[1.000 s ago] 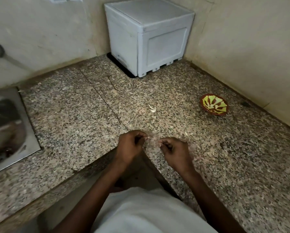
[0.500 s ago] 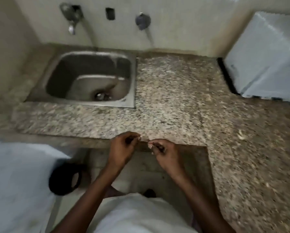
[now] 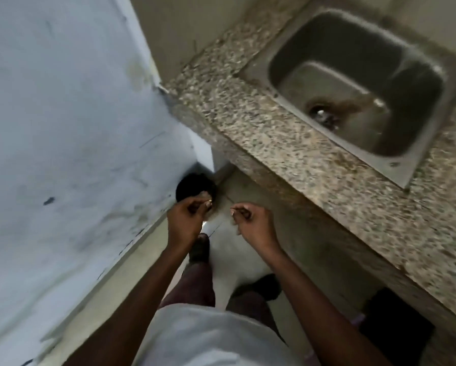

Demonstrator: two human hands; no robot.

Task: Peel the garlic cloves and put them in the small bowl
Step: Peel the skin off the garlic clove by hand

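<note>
Both curled hands, the left hand (image 3: 185, 216) and right hand (image 3: 250, 220), are held over a black bin (image 3: 192, 184), probably to drop garlic skin; their contents cannot be made out.

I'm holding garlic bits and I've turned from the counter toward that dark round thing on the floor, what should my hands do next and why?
Probably let go of whatever the left hand pinches, likely peel, though too small to tell. It hovers over the dark round container, possibly a bin. The right hand is curled apart from it.
</note>
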